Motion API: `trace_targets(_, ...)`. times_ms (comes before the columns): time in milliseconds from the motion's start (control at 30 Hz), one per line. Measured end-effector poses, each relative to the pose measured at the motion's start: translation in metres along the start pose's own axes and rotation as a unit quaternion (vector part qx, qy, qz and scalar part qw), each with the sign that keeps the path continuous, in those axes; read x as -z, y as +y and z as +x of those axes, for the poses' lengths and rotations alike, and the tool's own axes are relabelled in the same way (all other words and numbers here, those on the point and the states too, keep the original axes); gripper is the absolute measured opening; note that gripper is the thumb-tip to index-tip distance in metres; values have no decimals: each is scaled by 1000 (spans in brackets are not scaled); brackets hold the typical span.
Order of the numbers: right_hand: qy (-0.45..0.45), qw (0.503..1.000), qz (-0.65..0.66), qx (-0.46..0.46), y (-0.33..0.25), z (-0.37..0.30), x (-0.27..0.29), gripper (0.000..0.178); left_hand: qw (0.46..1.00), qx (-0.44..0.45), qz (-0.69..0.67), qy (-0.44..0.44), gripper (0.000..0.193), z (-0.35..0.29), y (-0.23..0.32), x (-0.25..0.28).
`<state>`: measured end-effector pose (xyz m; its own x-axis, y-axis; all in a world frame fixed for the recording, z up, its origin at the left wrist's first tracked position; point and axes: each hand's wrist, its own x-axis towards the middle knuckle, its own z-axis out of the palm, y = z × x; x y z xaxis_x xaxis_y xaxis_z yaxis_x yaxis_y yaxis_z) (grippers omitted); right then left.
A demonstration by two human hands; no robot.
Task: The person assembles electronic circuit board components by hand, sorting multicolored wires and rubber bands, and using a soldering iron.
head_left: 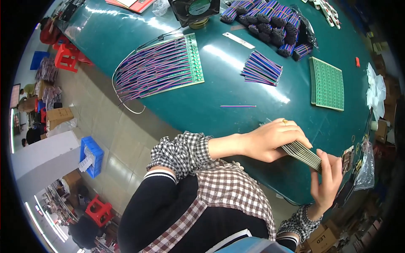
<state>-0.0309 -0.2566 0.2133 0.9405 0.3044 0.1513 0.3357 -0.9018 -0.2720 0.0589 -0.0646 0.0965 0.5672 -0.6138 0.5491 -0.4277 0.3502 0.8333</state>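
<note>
Between my two hands, over the near right part of the green table, is a stack of thin boards [302, 154] held on edge. My left hand [274, 140] grips its left end, fingers wrapped over the top. At the other end my right hand [328, 176] pinches the stack between thumb and fingers. The boards' flat faces are mostly hidden. Beyond my hands lie a single thin wire piece [238, 106] and a loose pile of blue, pink and black wires [261, 68]. A stack of green circuit boards [328, 83] rests farther right.
At the left, wires fan out from a green board panel [195, 59]. Bundled wires [274, 21] are heaped at the back beside a black fan [195, 10]. A metal ruler [238, 40] lies near them. Plastic bags [375, 90] hang along the right edge. A blue crate [91, 157] stands on the floor.
</note>
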Motion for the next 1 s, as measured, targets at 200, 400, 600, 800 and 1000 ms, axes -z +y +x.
trace_targets(200,-17,998,-51,-17,-18,10,-27,68,993,58,59,90,76,-14,-9,-6)
trace_targets(400,4,993,-18,-119,-14,5,-32,54,990,85,55,94,82,-12,-9,-10)
trace_targets(600,259,926,151,-230,28,-52,-45,40,942,155,27,297,100,-13,-15,-18)
trace_targets(800,500,762,364,-192,44,-80,-157,58,973,128,-41,188,93,10,-14,-30)
trace_targets(1000,463,759,416,-190,21,-90,-180,66,987,72,81,120,85,-3,-18,-25)
